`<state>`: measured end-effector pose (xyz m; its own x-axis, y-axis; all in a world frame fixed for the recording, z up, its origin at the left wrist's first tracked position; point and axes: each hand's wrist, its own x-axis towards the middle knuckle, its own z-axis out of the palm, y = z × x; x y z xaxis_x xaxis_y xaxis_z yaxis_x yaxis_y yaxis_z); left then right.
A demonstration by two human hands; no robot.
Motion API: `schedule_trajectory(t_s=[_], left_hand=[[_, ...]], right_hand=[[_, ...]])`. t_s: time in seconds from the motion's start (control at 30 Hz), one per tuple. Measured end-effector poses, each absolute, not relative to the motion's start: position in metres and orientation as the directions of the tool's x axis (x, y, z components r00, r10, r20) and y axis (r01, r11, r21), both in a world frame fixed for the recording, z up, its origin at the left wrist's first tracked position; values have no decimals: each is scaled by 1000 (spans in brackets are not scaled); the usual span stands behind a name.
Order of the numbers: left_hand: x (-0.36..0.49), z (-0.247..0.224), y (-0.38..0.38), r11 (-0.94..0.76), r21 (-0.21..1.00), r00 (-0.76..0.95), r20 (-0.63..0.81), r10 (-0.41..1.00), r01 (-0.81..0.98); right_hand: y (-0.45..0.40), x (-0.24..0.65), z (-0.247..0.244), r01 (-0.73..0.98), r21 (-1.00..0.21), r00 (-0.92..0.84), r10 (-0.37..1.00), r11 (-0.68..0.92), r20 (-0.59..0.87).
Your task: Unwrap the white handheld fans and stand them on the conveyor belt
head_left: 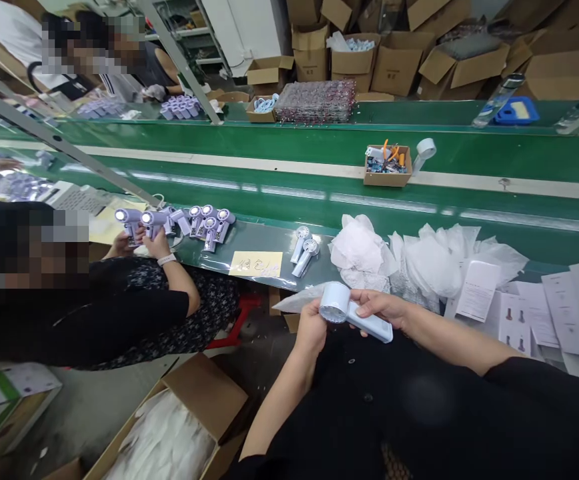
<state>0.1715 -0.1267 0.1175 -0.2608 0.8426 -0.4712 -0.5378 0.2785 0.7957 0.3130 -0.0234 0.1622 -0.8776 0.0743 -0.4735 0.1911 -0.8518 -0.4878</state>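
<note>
A light blue handheld fan is held in front of my body, its round head to the left and its handle slanting down to the right. My left hand is closed at the head's left side. The fingers of my right hand grip the handle. A translucent white bag sticks out leftward from behind my left hand; whether that hand pinches it is hidden. Beyond my hands, two more light blue fans lie on the bench beside a yellow handwritten note.
White bags pile up at the bench edge, with printed leaflets to the right. A co-worker at left holds purple fans. A small box of tools stands on the green conveyor. Below is a carton of white bags.
</note>
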Motion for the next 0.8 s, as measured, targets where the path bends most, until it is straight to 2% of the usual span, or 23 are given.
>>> schedule_trajectory(t_s=[0.07, 0.13, 0.2, 0.3, 0.4, 0.5, 0.63, 0.73, 0.8], left_hand=[[167, 112, -130, 213, 701, -336, -557, 759, -680], [160, 113, -131, 102, 683, -436, -567, 699, -724], [155, 119, -132, 55, 749, -514, -505, 693, -661], [157, 130, -136, 149, 878, -558, -412, 720, -456], [170, 134, -140, 234, 886, -485, -422, 766, -401], [183, 127, -143, 230, 816, -381, -472, 795, -530], [183, 118, -143, 79, 712, -494, -559, 666, -698], [177, 118, -147, -4, 773, -573, -467, 673, -635], [174, 121, -153, 33, 874, -598, -359, 717, -486]], right_hand=[[-20, 319, 155, 217, -506, -859, 83, -835, -505], [-18, 330, 148, 244, -523, -836, 96, -816, -540], [-19, 340, 144, 260, -513, -836, 76, -818, -544], [-22, 346, 142, 240, -423, -891, -25, -874, -452], [-24, 339, 143, 213, -368, -921, -59, -905, -386], [-23, 327, 144, 232, -424, -912, -44, -875, -409], [-17, 323, 146, 307, -534, -862, 8, -788, -507], [-19, 328, 147, 352, -514, -802, 32, -782, -597], [-22, 331, 148, 348, -490, -772, 52, -799, -633]])
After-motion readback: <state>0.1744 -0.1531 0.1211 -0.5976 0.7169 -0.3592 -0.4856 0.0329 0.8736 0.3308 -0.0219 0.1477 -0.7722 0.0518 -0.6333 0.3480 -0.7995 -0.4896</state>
